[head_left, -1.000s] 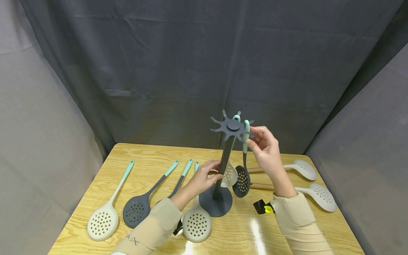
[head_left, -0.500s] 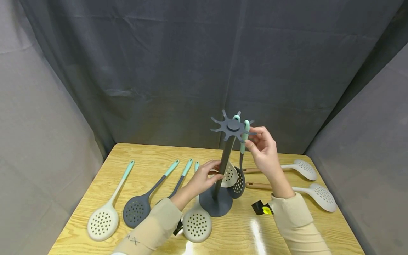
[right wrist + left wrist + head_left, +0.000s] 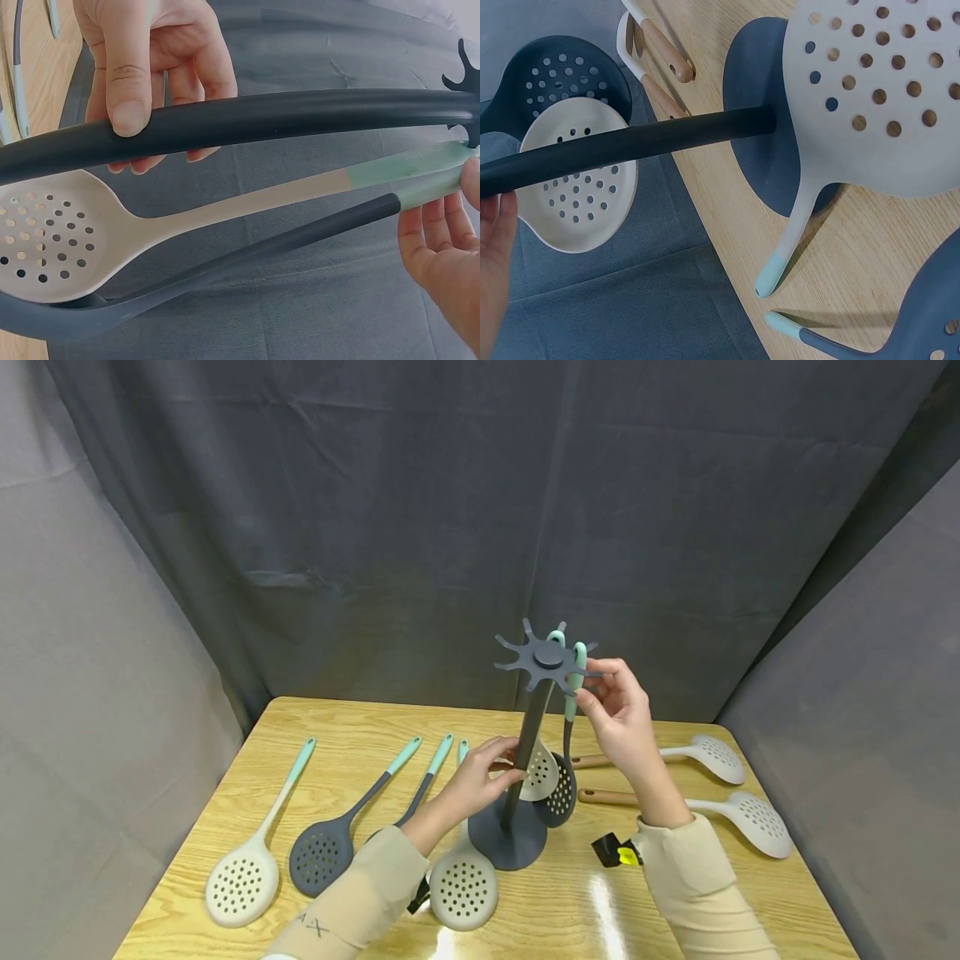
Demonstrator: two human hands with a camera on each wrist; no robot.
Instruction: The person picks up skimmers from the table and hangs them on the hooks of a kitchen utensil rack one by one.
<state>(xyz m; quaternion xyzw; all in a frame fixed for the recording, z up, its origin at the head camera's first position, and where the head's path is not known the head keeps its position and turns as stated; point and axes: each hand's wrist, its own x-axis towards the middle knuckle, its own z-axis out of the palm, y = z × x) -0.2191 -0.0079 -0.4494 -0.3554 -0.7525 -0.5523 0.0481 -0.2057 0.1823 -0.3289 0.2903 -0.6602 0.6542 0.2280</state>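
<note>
Left grip on smooth pole, right grip pinching dark, perforated skimmer

From the near side, the left arm and right arm extend inward. The left hand grips, fingers and thumb curled; the right hand, higher, pinches.

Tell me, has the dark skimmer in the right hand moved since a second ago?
Yes. In the head view, the dark skimmer has swung left, its lower end nearer the utensil stand.
</note>
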